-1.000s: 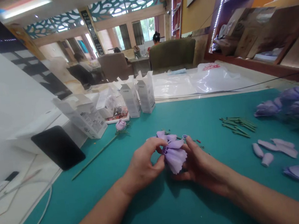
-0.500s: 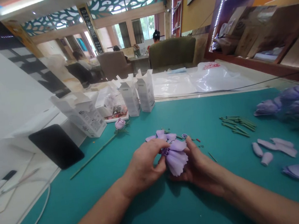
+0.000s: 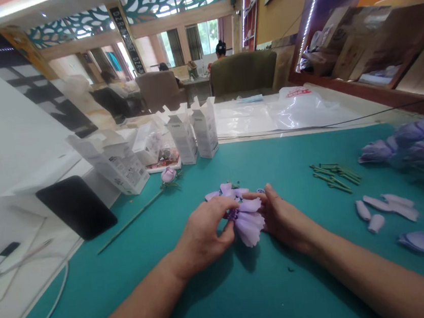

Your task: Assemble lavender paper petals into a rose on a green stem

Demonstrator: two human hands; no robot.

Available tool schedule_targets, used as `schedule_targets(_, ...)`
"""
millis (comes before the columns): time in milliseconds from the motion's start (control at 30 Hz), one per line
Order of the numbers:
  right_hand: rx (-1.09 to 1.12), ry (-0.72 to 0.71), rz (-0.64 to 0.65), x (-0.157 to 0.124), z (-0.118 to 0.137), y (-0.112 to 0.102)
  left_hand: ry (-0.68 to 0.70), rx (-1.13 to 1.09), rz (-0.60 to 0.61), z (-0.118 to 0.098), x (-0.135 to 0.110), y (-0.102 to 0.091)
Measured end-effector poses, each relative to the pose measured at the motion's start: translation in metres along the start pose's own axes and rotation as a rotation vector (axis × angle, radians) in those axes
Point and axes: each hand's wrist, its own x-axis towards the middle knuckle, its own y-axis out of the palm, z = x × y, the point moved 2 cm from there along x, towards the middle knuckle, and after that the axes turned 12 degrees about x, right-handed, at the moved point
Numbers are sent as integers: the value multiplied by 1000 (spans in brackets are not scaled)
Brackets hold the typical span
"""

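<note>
From the head view, both forearms are reaching forward over the teal table (image 3: 251, 297); the left hand (image 3: 201, 234) is lying knuckles-up, its fingers (image 3: 223, 206) curling in and its thumb pinching the purple flower (image 3: 247, 221) at the dark centre; the right hand (image 3: 283, 217) is resting palm-down just beside, its fingers (image 3: 256, 195) pressing on an upper petal; the flower is sitting between the two hands, low over the table, its largest petals fanning toward the person; loose petals (image 3: 388, 205) are lying well apart to the right; a stemmed bud (image 3: 168, 175) is lying to the left near white boxes (image 3: 194, 133).
</note>
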Motion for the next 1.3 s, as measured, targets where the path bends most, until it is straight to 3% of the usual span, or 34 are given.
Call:
schedule_targets(233,-38,-165,-49,-1,11,1,-42,-6,-10,1,-2,-1)
schedule_targets(500,61,21,116,-17,-7,24,-25,-8,-46,1,-2,0)
schedule_targets(767,109,76,50,-15,-15,13,35,27,29,-1,-2,6)
schedule_targets(1067,123,60,71,-16,-17,20,105,-4,-19,-8,-1,5)
schedule_targets(1300,146,75,53,-15,-17,20,61,-38,44,-9,-3,6)
